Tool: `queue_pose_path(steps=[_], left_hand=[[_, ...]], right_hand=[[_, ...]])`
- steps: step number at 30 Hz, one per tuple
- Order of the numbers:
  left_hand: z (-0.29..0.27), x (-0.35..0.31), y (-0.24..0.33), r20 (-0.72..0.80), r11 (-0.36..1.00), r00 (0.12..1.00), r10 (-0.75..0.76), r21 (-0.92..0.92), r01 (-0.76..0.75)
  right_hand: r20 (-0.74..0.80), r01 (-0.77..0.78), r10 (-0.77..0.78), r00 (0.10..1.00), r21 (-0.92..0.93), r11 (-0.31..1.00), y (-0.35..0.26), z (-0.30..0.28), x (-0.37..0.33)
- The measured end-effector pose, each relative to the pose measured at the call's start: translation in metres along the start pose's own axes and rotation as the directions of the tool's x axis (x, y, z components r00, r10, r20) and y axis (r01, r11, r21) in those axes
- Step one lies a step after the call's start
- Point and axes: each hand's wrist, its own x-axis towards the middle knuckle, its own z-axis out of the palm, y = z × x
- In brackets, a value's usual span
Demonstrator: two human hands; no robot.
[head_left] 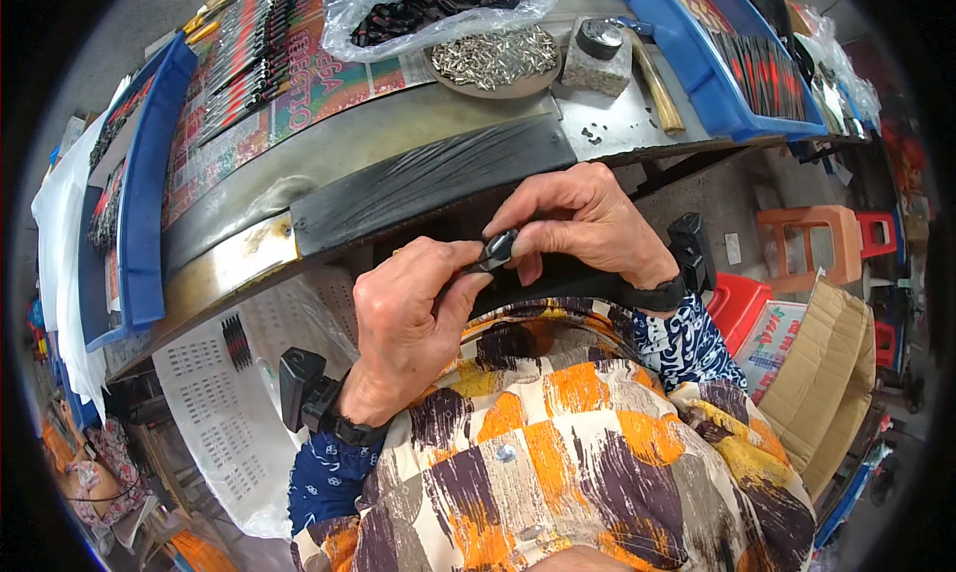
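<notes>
Close above my lap, my left hand (423,303) and my right hand (583,228) meet in front of the bench edge. Both are closed, thumb against fingers, on a small glossy black piece (497,248). Its exact kind is mostly hidden by the fingertips. Beyond the hands, a shallow dish (546,78) holds many small silvery metal pieces. A clear plastic bag (344,36) full of black parts lies behind it. To the right of the dish stands a stone block (596,72) with a round black piece (599,37) on top, beside a wooden handle (657,89).
Blue trays stand at the left (146,214) and right (722,99), holding slim black-and-red items. Similar items (244,59) lie in rows on the bench. A dark pad (428,179) covers the bench edge. An orange stool (809,235) and cardboard (825,373) are at my right.
</notes>
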Motion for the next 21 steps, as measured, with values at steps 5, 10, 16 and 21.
queue_pose_path(steps=[5, 10, 16, 21], left_hand=[[-0.001, -0.002, -0.003, -0.005, 1.000, 1.000, -0.006, 0.012, 0.006], [-0.002, -0.003, -0.001, 0.000, 0.997, 0.997, -0.079, 0.008, 0.079], [-0.001, -0.006, 0.000, -0.005, 0.997, 0.997, -0.076, 0.006, 0.076], [0.001, -0.009, -0.003, -0.005, 0.998, 0.998, -0.061, 0.004, 0.061]], right_hand=[[-0.006, 0.026, -0.027, 1.000, -0.062, 0.998, 0.004, 0.008, -0.001], [-0.052, 0.006, -0.010, 0.999, -0.078, 0.997, 0.000, 0.015, -0.004], [-0.055, 0.024, -0.038, 0.998, -0.241, 0.970, -0.002, 0.016, -0.005], [-0.063, 0.076, -0.099, 0.993, -0.291, 0.954, 0.000, 0.016, -0.006]])
